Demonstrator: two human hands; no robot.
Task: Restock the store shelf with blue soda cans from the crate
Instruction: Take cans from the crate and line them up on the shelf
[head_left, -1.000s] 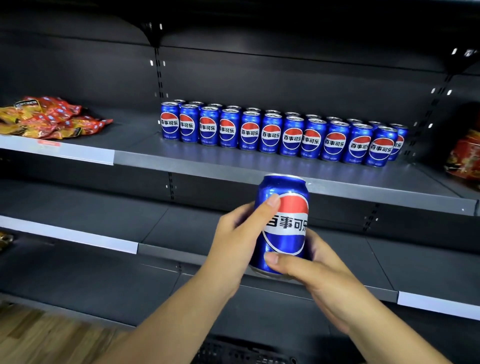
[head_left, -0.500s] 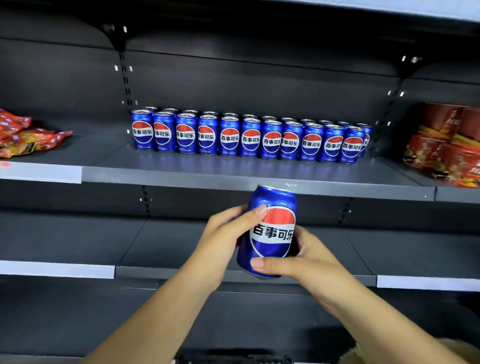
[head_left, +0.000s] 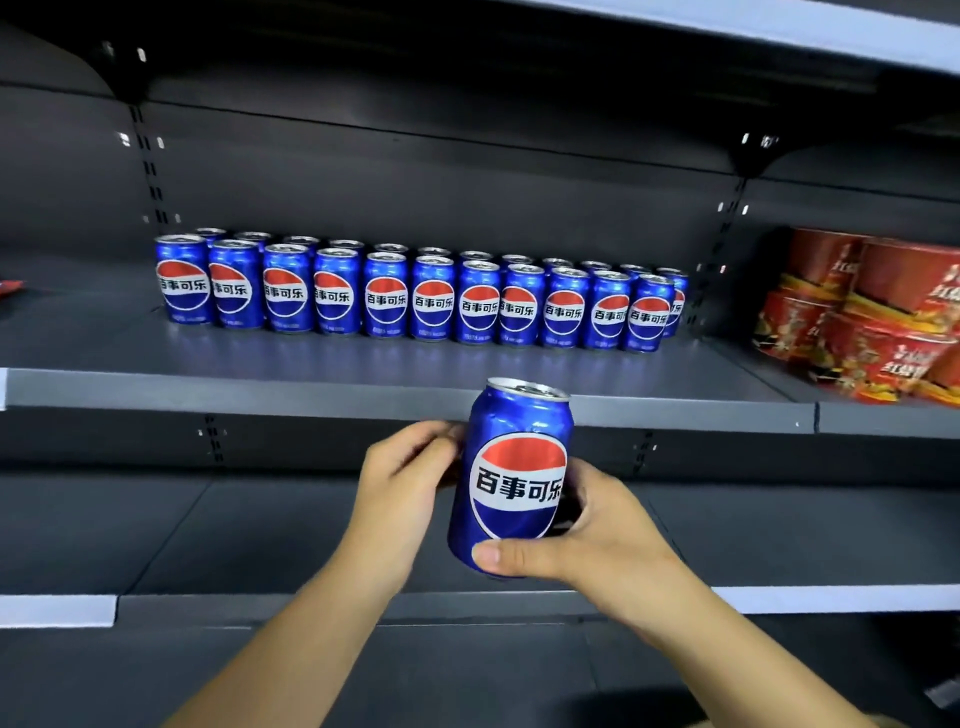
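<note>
A blue soda can (head_left: 511, 478) with a red, white and blue round logo is held upright in front of the dark grey shelf edge (head_left: 311, 397). My right hand (head_left: 592, 540) grips its lower half, thumb across the front near the base. My left hand (head_left: 402, 483) curls against the can's left side, fingertips touching it near the top. On the shelf behind stand two rows of the same blue cans (head_left: 415, 296), logos facing forward, set back from the edge. The crate is out of view.
Red instant-noodle tubs (head_left: 872, 317) are stacked on the neighbouring shelf section at right. A scrap of red snack packet (head_left: 8, 288) shows at the far left. Bare shelf (head_left: 363, 353) runs in front of the can rows. Lower shelves (head_left: 208, 525) sit below.
The can has risen slightly toward the shelf edge and my left thumb has come off its front. The view has shifted right, so the snack packets have nearly left the frame.
</note>
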